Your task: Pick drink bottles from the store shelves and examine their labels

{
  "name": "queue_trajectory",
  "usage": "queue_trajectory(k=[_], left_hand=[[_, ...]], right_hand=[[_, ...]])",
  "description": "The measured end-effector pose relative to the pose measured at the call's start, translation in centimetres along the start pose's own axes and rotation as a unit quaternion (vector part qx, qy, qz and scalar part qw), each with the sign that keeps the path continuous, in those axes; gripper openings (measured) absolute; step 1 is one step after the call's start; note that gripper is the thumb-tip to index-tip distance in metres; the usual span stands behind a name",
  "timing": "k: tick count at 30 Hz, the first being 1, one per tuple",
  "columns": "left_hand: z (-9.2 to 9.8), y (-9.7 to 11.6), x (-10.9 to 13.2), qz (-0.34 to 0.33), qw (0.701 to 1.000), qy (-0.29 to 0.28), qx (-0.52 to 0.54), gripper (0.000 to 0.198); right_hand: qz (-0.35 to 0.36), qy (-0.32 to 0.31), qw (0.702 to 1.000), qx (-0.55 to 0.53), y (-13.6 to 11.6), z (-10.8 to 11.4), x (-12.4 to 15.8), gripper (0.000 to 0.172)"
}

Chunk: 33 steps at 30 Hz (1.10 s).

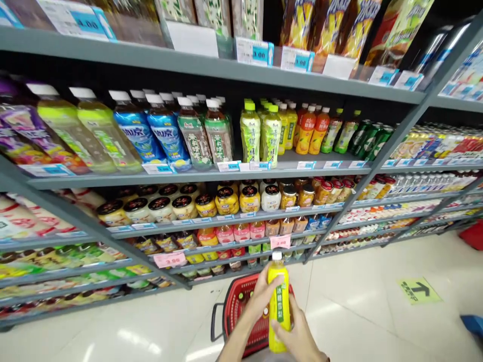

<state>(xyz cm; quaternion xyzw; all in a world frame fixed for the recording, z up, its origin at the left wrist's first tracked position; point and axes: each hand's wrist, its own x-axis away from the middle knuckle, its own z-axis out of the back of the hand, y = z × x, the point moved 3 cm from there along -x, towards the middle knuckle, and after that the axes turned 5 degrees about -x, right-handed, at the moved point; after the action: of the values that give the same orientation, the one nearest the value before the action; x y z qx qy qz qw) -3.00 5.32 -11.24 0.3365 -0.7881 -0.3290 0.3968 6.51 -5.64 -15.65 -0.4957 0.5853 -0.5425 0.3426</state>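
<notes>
A yellow plastic drink bottle (279, 307) with a white cap and a green label stands upright in front of me. My left hand (261, 294) wraps its upper part from the left. My right hand (291, 328) holds its lower part from the right. Both hands are above a red plastic shopping basket (240, 311), and the bottle partly hides it. The basket's contents are hidden.
Grey metal store shelves (211, 176) in front hold several rows of bottled drinks, jars and packets, with price tags along their edges. A white tiled floor (358, 306) runs along the shelves, with a green arrow sticker (418, 290) on it at right.
</notes>
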Motion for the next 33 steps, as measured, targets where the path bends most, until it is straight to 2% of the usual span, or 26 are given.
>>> queue_trajectory(k=[2, 5, 8, 13, 16, 19, 21, 24, 28, 31, 33], left_hand=[[-1.6, 1.1, 0.5, -0.010, 0.999, -0.009, 0.040, 0.081], [-3.2, 2.7, -0.1, -0.029, 0.996, -0.014, 0.085, 0.070], [-4.6, 4.1, -1.3, -0.053, 0.991, -0.016, 0.121, 0.061], [-7.2, 5.8, -1.9, -0.071, 0.986, -0.040, 0.149, 0.056], [-9.4, 6.4, -1.3, -0.077, 0.983, -0.073, 0.149, 0.054], [-11.5, 7.0, -0.7, -0.116, 0.977, -0.113, 0.138, 0.051], [-12.5, 7.2, -0.4, -0.145, 0.975, -0.116, 0.124, 0.050], [-13.0, 6.4, 0.0, -0.151, 0.980, -0.076, 0.101, 0.054], [-12.4, 4.8, 0.9, -0.138, 0.986, -0.027, 0.095, 0.062], [-12.0, 4.6, 2.0, -0.151, 0.985, -0.035, 0.072, 0.062], [-11.7, 4.8, 3.0, -0.154, 0.986, -0.035, 0.060, 0.063]], right_hand=[[-0.001, 0.001, 1.000, -0.003, -1.7, 0.6, 0.4, 0.061], [-0.014, -0.043, 0.998, -0.041, -3.8, 2.5, -0.5, 0.055], [-0.056, -0.072, 0.992, -0.092, -4.2, 4.5, -1.2, 0.057], [-0.121, -0.165, 0.959, -0.194, -4.5, 4.9, 0.2, 0.074], [-0.106, -0.162, 0.960, -0.203, -5.8, 5.6, 1.0, 0.078], [-0.088, -0.140, 0.966, -0.199, -6.9, 7.0, 1.0, 0.078], [-0.077, -0.124, 0.972, -0.184, -7.2, 8.0, 0.9, 0.080], [-0.052, -0.098, 0.983, -0.146, -7.0, 9.4, 0.4, 0.079], [-0.045, -0.084, 0.987, -0.127, -6.4, 10.3, 0.2, 0.067], [-0.023, -0.074, 0.990, -0.119, -6.6, 9.8, 0.8, 0.059], [-0.001, -0.071, 0.990, -0.118, -6.7, 8.7, 1.7, 0.060]])
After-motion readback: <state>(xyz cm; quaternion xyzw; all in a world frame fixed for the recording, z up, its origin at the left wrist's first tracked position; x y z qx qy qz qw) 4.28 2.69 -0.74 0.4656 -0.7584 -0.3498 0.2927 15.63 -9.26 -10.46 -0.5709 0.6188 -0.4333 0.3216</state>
